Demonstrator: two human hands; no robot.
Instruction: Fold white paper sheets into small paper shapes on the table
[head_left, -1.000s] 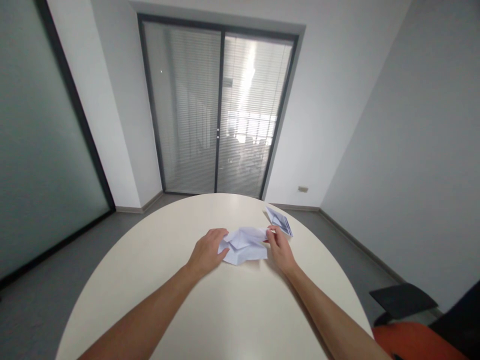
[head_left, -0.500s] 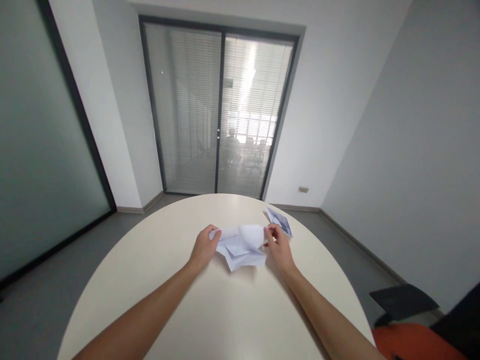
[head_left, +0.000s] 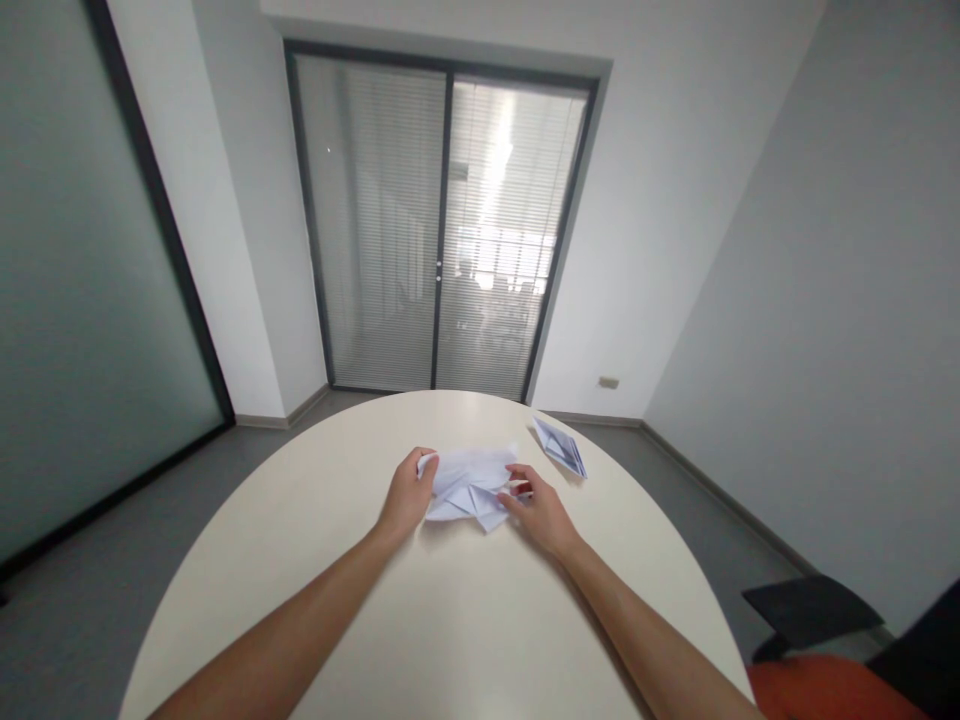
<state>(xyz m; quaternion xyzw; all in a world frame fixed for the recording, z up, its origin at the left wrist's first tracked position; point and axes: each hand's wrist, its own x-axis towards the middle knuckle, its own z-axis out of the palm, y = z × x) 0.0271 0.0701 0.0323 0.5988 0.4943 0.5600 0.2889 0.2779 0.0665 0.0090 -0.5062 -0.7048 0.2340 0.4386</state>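
Observation:
A white sheet of folded paper point(head_left: 471, 488) is held just over the table, its creased flaps jutting toward me. My left hand point(head_left: 409, 490) pinches its left end, thumb on top and fingers behind. At the right end, my right hand point(head_left: 534, 505) curls around the edge, with the thumb at a lower flap and the index finger higher up. Parts of those fingers are hidden by the paper. Beyond my right hand lies a second piece, a folded paper boat point(head_left: 560, 447), resting on the table.
The round cream table point(head_left: 450, 620) spreads beneath my arms. An office chair with an orange seat point(head_left: 817, 690) and a black armrest point(head_left: 814, 610) stands at the lower right. Glass doors with blinds point(head_left: 439, 230) face me past the table.
The right end of the held paper has moved down and inward, and its flaps have shifted. My right hand has moved left, away from the paper boat, and its fingers have spread somewhat.

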